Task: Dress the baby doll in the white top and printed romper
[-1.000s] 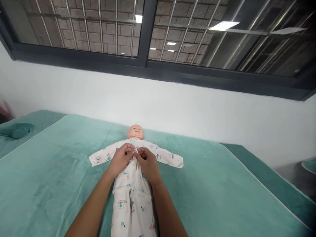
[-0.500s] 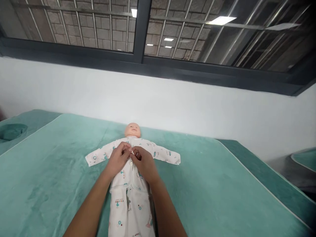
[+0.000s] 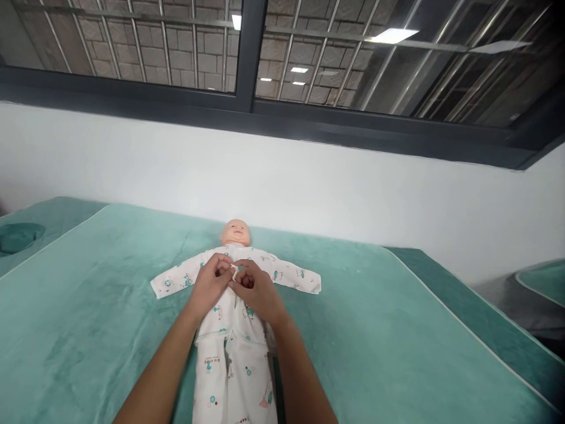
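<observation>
A baby doll [image 3: 236,232] lies on its back, its head toward the wall. It wears a white printed baby shirt [image 3: 289,275] with both sleeves spread out, and matching white trousers [image 3: 249,377]. Over the chest, my left hand [image 3: 212,282] pinches the shirt's front opening with thumb and fingers. My right hand [image 3: 255,290] is closed on the same opening from the other side, its fingertips close to those of the left. Whatever fastener lies between the fingertips is hidden.
The doll rests on a green velvety bed cover [image 3: 379,330] with pale piping. A round hole [image 3: 20,237] shows in another green surface at the left. Behind stands a white wall [image 3: 282,182] below a dark-framed window [image 3: 247,59] with metal bars.
My right hand has shifted slightly, its fingers more curled and its thumb lower, now covering the button seen earlier below the hands. My left hand stays nearly in place.
</observation>
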Tool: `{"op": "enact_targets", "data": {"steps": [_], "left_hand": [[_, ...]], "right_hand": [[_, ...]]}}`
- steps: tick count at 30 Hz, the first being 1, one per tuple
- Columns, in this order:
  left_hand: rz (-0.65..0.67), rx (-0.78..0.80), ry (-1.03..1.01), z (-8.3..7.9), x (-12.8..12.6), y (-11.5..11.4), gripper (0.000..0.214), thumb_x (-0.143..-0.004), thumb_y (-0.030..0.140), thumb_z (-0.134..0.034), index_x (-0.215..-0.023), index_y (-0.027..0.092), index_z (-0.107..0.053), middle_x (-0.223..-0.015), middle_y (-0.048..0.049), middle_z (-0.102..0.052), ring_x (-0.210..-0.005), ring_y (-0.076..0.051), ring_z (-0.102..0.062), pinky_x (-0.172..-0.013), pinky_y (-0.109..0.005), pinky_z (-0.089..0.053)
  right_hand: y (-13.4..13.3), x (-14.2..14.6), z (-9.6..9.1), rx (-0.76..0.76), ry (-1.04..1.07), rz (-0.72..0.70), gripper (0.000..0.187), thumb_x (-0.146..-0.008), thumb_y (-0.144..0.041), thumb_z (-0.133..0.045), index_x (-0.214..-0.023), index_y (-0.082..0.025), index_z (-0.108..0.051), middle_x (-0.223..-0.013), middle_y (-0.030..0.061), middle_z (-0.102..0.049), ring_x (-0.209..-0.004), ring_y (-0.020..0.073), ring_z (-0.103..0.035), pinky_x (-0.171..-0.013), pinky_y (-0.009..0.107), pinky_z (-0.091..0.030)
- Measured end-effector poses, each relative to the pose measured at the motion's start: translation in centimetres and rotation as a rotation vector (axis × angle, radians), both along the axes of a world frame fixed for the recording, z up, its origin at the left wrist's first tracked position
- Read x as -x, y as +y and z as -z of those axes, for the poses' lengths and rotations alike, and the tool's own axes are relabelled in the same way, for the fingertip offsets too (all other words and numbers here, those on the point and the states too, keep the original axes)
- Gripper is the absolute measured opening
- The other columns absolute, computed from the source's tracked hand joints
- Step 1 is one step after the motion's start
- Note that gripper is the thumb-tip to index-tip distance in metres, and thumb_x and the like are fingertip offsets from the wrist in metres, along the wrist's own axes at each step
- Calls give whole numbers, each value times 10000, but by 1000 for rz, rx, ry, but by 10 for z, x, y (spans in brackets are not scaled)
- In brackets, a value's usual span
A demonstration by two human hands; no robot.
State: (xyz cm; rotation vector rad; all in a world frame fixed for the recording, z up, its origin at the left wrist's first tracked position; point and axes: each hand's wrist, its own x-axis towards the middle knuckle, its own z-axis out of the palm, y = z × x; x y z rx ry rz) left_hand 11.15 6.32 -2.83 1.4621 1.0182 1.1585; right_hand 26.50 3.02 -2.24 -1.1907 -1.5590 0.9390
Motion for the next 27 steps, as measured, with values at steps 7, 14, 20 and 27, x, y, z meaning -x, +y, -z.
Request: {"op": "enact_targets", "data": {"steps": [7,14,20,27], "left_hand": [[-43,45,-132,8,-5,1,170,-852,335,-635,-964,219,-581,-720,40,-568,-600,-109,-454,-578,-243,-330],[-18,148,-268,-3,-5,-4,193,-768,263,-663,-940,215,-587,-702,49,-565,-608,-100,-469,-599,-235,-347],[-219,107,-206,2,-14,-7,211,-777,309,-682,-956,200,-657,-748,20,-640,-700,-130,-565,-672,-251,-420],[-316,62,-40,1,-17,-11,240,-797,404,-713,-920,197,-711,-857,-34,-731,-816,-187,-660,-760,-289,-481]], "right_hand": [[5,1,4,-5,11,85,262,-873,-359,-585,-1092,-223,-636,-655,-65,-503,-575,122,-447,-570,251,-377],[8,2,6,-22,0,88,293,-809,-318,-628,-1081,-209,-647,-827,-36,-553,-555,91,-431,-554,247,-386],[8,2,4,-24,-14,94,264,-783,-293,-634,-1037,-217,-630,-687,-68,-492,-584,117,-441,-588,252,-390],[8,2,5,-25,-9,108,233,-792,-303,-626,-1007,-221,-659,-682,-63,-490,-588,122,-445,-568,254,-377]]}}
